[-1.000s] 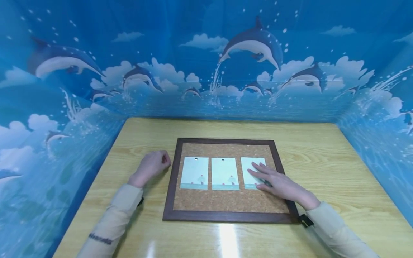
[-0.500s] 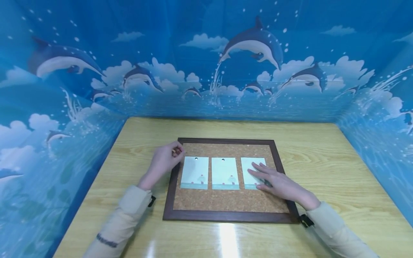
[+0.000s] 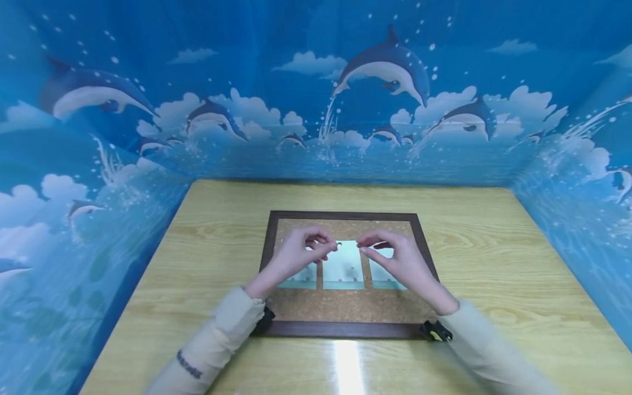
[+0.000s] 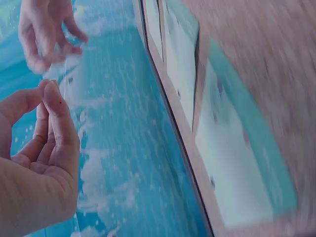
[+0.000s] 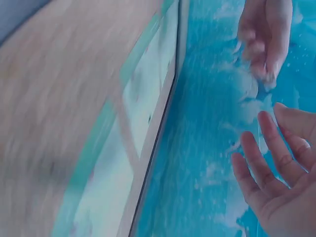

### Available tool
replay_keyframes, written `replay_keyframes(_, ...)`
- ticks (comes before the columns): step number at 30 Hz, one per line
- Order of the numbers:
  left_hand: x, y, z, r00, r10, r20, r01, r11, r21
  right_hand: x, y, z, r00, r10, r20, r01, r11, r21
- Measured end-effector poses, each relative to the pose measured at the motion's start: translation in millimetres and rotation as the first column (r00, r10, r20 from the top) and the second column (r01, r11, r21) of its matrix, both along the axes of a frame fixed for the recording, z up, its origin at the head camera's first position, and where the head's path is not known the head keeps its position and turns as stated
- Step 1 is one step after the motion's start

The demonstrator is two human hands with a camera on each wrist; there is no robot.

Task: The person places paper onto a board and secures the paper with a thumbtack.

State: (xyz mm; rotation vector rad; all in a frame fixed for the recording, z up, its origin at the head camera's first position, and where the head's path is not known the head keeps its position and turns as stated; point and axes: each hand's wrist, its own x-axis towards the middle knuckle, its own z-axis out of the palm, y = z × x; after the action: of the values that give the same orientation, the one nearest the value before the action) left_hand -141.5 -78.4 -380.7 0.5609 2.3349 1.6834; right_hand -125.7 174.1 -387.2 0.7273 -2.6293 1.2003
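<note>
A cork board [image 3: 345,305] lies on the table with three pale-green paper cards in a row. My left hand [image 3: 295,257] is above the left card [image 3: 298,281] and reaches the middle card [image 3: 342,269]. Its thumb and index finger pinch a tiny pin-like thing, mostly hidden by the fingertips. My right hand [image 3: 402,262] hovers over the right card [image 3: 384,277], fingers spread apart and holding nothing in the right wrist view. Its fingertips face the left hand's. A dark pin head [image 4: 213,181] marks the left card's top; another dark pin head [image 5: 149,118] marks the middle card.
The board has a dark brown wooden frame [image 3: 340,329]. Pale wood-grain tabletop [image 3: 494,263] surrounds it. A blue dolphin-print cloth [image 3: 316,109] hangs behind and at both sides.
My left hand has moved right from beside the frame to over the cards. The right hand has lifted off the right card and come up towards the left hand.
</note>
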Motion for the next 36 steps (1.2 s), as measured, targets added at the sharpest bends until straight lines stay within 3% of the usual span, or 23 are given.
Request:
replay_keyframes(5,6.0,18.5,-7.4,0.997,-0.044,0.065,0.040,0.997,0.059,1.5,-15.6,-4.9,0.995,0.045,0.087,-0.036,0.994,-0.099)
replay_keyframes(11,8.3,32.0,-16.4,0.988,-0.039,0.150,0.018,0.990,0.136,4.2,-14.3,-11.1,0.992,-0.026,0.125,0.047,0.984,-0.173)
replay_keyframes(15,8.6,39.0,-19.1,0.987,-0.026,0.160,-0.001,0.986,0.166,2.3,-9.5,-10.6,0.986,-0.048,0.160,0.081,0.975,-0.209)
replay_keyframes(18,9.1,44.8,-19.4,0.994,-0.010,0.109,-0.006,0.990,0.141,-1.5,-2.5,-9.0,0.974,-0.061,0.220,0.111,0.968,-0.223)
replay_keyframes(20,9.5,48.9,-20.2,0.999,-0.007,0.038,0.004,0.996,0.095,-5.5,4.2,-6.5,0.962,-0.069,0.264,0.135,0.961,-0.242)
replay_keyframes(22,10.5,53.0,-20.9,0.997,-0.020,-0.070,0.020,1.000,-0.010,-12.4,13.2,-3.8,0.949,-0.081,0.306,0.168,0.949,-0.269)
replay_keyframes(24,12.0,57.1,-22.0,0.981,-0.072,-0.179,0.046,0.988,-0.148,-21.0,23.3,-1.8,0.936,-0.101,0.338,0.205,0.935,-0.288)
replay_keyframes(25,13.1,59.5,-22.7,0.966,-0.113,-0.233,0.056,0.970,-0.237,-25.6,28.7,-1.3,0.931,-0.118,0.346,0.225,0.931,-0.287)
replay_keyframes(27,16.1,64.1,-24.2,0.923,-0.221,-0.316,0.076,0.908,-0.412,-35.3,39.3,-3.0,0.920,-0.152,0.362,0.261,0.926,-0.273)
replay_keyframes(30,21.1,70.6,-29.1,0.829,-0.396,-0.394,0.079,0.782,-0.619,-47.0,52.1,-9.5,0.903,-0.196,0.382,0.299,0.926,-0.231)
replay_keyframes(32,24.8,74.1,-32.8,0.776,-0.484,-0.405,0.067,0.702,-0.709,-52.5,57.6,-14.3,0.889,-0.214,0.405,0.313,0.930,-0.195)
replay_keyframes(34,27.6,76.3,-36.1,0.746,-0.542,-0.388,0.067,0.640,-0.765,-56.4,61.3,-18.5,0.875,-0.217,0.432,0.308,0.940,-0.150)
replay_keyframes(36,29.6,78.0,-38.0,0.740,-0.573,-0.354,0.082,0.598,-0.797,-59.9,63.9,-22.0,0.862,-0.215,0.459,0.290,0.952,-0.099)
